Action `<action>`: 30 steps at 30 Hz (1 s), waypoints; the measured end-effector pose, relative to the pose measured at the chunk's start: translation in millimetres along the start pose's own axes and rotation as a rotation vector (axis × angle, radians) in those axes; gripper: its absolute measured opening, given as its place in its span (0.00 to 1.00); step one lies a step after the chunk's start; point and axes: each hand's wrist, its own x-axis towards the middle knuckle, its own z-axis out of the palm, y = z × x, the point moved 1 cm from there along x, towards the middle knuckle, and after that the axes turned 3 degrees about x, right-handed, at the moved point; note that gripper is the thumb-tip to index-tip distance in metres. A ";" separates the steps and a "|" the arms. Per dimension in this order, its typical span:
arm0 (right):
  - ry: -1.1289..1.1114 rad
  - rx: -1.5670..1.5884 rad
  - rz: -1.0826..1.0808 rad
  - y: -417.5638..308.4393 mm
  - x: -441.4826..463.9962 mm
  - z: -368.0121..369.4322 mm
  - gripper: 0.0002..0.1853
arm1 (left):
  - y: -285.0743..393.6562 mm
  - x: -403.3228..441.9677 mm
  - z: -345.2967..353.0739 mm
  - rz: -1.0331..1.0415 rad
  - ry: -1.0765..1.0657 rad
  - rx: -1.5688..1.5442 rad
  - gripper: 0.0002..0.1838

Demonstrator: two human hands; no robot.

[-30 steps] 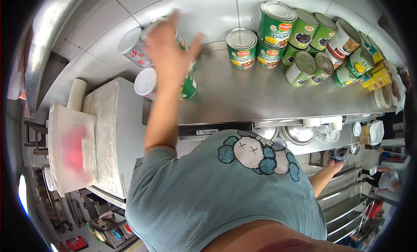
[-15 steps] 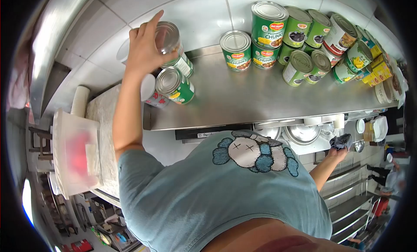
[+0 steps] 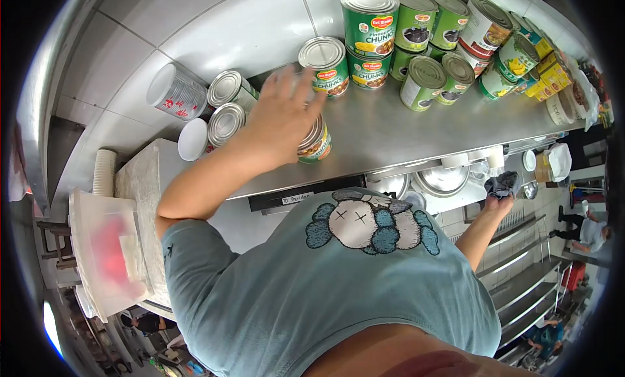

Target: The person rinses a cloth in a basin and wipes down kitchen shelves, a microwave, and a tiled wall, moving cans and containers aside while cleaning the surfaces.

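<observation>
My left hand [image 3: 283, 113] reaches over the steel counter with its fingers spread, slightly blurred. Under its thumb side is a pineapple chunks can [image 3: 318, 143], partly hidden; I cannot tell whether the hand touches it. Just beyond the fingertips stands another green can [image 3: 329, 78], beside a two-high stack topped by a larger-looking pineapple can [image 3: 371, 26]. Left of my forearm are two cans with silver lids, a rear can [image 3: 226, 87] and a front can [image 3: 227, 122]. Out to the right, my right hand [image 3: 498, 206] is closed on a dark cloth [image 3: 502, 184].
The steel counter [image 3: 390, 133] runs along a tiled wall. At its right are green olive cans [image 3: 423, 84], other tins and yellow boxes [image 3: 550, 74]. A silver tin with red writing [image 3: 179, 97], stacked cups [image 3: 105, 175] and a plastic bin [image 3: 97, 247] stand left. Metal bowls [image 3: 446, 178] sit below.
My left hand has left the cans at the left and moved right along the counter. A can now stands beneath it where bare steel showed. My right hand still holds the cloth.
</observation>
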 end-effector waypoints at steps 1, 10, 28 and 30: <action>0.019 0.052 0.027 -0.8 -2.3 -1.3 0.18 | 7.0 5.4 1.3 0.002 -0.001 -0.002 0.50; 0.036 0.168 0.114 18.5 0.4 -17.9 0.18 | 56.8 40.4 12.5 0.541 -0.655 0.675 0.39; 0.067 0.223 0.050 25.4 29.5 -16.7 0.21 | -37.9 -9.3 -19.7 -0.033 0.448 -0.113 0.50; -0.008 0.228 0.078 27.8 39.7 -21.8 0.21 | -40.2 3.6 -5.5 -0.281 0.540 -0.305 0.51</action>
